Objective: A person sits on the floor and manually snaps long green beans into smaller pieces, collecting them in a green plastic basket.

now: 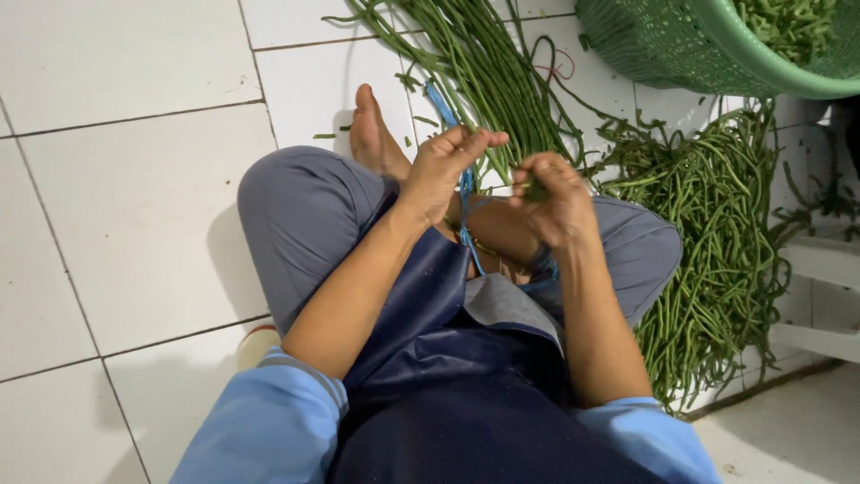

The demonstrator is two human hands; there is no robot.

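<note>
You sit cross-legged on the white tiled floor (134,206), so your lap serves as the work surface and everything stays within arm's reach. Your left hand (443,170) is raised over your knee, its fingers pinched on a thin blue string (465,202) that runs down toward your lap; held that way, the string stays taut. Just beside it, your right hand (551,199) is curled shut around the near end of a bunch of long beans (475,72), gripping the stems together so they cannot splay. The bunch stretches away from you across the tiles. To the right lies a loose heap of beans (717,233), close against your knee. Above it, a green plastic basket (717,49) holds more greens, near the heap.
</note>
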